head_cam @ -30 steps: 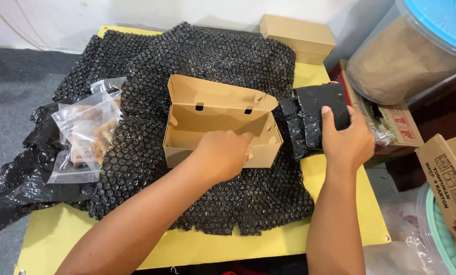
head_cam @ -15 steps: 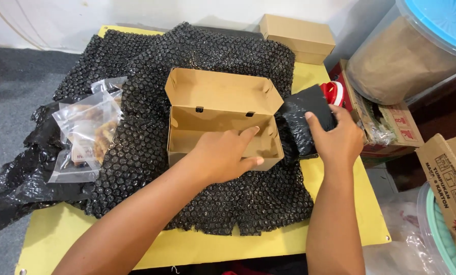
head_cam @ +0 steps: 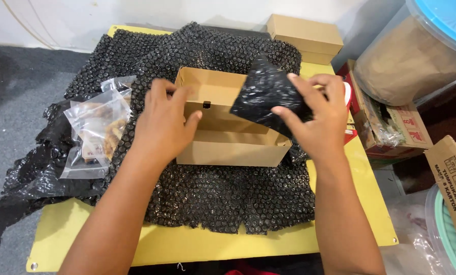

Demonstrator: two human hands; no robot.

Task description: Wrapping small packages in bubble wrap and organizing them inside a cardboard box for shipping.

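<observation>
An open brown cardboard box [head_cam: 228,147] sits on a sheet of black bubble wrap [head_cam: 217,198] spread over a yellow table [head_cam: 187,244]. My left hand [head_cam: 164,119] presses against the box's left end, fingers spread. My right hand [head_cam: 317,114] grips a black bubble-wrapped bundle [head_cam: 266,94] and holds it above the box's right side, over the raised lid.
Clear plastic bags of brown snacks [head_cam: 98,127] lie at the left on the wrap. A closed cardboard box [head_cam: 304,38] stands at the back. To the right are a red-printed carton [head_cam: 391,127], a big tub with a blue lid [head_cam: 421,51] and another carton [head_cam: 454,178].
My right hand has lifted the black bundle from beside the box to above it. My left hand has shifted from the box's front edge to its left end.
</observation>
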